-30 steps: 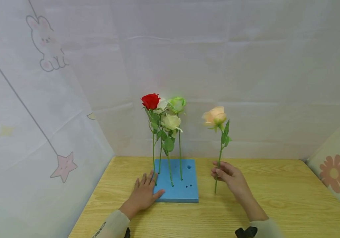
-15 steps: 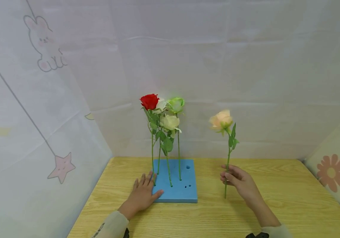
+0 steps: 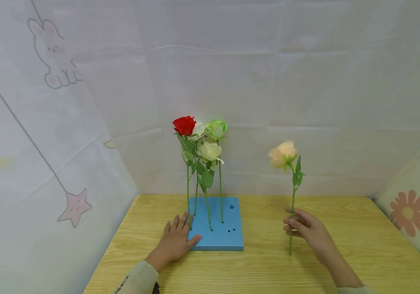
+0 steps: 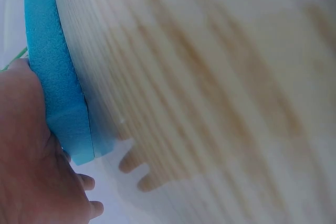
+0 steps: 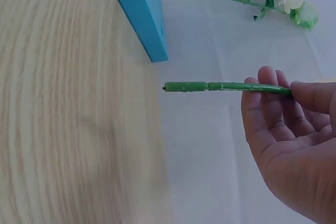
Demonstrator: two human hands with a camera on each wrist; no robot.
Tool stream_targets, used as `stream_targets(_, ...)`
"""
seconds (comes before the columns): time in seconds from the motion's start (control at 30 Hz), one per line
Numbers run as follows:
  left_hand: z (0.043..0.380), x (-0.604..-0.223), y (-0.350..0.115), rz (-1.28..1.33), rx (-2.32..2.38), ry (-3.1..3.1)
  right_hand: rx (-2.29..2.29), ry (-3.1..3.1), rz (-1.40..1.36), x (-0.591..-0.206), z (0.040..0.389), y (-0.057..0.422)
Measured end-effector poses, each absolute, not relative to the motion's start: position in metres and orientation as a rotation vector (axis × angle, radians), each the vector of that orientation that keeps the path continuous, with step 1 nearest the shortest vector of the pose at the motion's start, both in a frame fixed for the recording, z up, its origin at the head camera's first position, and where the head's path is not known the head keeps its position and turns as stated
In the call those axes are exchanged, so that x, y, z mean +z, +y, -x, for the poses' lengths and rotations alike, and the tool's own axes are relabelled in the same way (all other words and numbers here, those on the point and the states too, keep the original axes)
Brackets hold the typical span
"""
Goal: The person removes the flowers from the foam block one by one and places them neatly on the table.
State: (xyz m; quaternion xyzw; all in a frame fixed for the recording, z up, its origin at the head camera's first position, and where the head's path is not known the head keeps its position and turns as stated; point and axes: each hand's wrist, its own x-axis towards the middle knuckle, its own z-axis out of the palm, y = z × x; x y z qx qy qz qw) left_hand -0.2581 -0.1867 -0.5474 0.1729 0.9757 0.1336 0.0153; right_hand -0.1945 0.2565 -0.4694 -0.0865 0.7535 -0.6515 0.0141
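Ruffled, cloth-like petals on the peach rose (image 3: 282, 155), a slim green stem below, and here it is in the right hand (image 3: 312, 234), fingers curled lightly with the stem pinched against the thumb, out over the wood-grained bench (image 3: 261, 269) to the right of the square, flat-topped blue block (image 3: 218, 241)! Over on the block, the left hand (image 3: 174, 243) lies with its fingers straight and spread across the left edge, gripping nothing, beside four upright stems topped by a red rose (image 3: 184, 125), a white rose (image 3: 197, 131), a green rose (image 3: 217, 130) and a cream rose (image 3: 210, 151). Compared with a second ago, the peach rose is farther right and lower, well apart from the block, while the left hand holds its spot. The right wrist view picks out the stem's ringed lower end and small dark tip, too fine for the head view, and the left wrist view brings up the block's pitted, foam-like side
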Motion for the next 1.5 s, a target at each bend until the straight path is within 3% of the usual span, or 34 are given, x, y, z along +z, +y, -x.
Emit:
stream_targets(0.97, 0.259, -0.546, -0.188, -0.539, 0.42, 3.022, -1.766, 2.232, 0.128, -0.471, 0.177, 0.342)
stream_targets(1.5, 0.255, -0.541, -0.187, -0.539, 0.421, 3.015, -1.777, 1.956, 0.309, -0.476, 0.174, 0.391)
